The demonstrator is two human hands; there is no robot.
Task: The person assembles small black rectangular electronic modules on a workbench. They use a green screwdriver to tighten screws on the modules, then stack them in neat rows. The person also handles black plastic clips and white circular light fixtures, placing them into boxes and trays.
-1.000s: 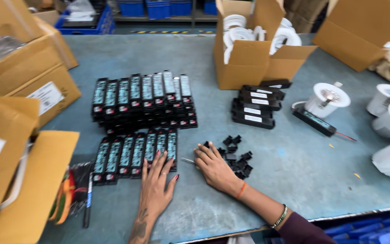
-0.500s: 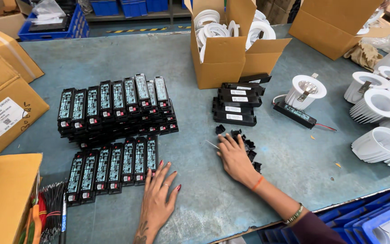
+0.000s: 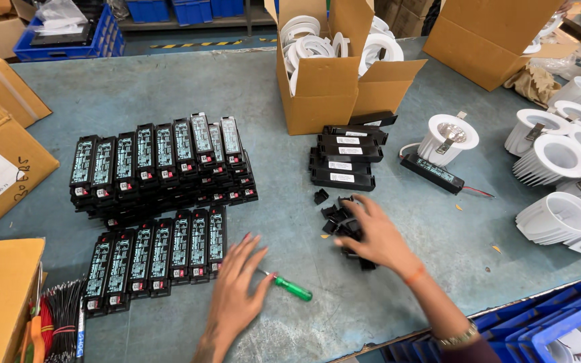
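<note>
L hand point(image 3: 235, 296) flat beside green screwdriver point(image 3: 289, 287); R hand point(image 3: 376, 236) atop black clips point(image 3: 339, 220).

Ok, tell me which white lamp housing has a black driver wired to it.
The lone white housing beside the open cardboard box; a black driver lies against it, while the others sit stacked at the table's right edge.

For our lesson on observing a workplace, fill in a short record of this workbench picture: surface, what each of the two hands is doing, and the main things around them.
Surface: grey-blue workbench
Left hand: flat on the bench, fingers spread, beside a green-handled screwdriver
Right hand: resting on a heap of small black clips
Left of the hands: long black driver boxes in stacked rows
Behind the clips: a short stack of black units
Back: open carton of white rings
Right: white lamp housings
</note>
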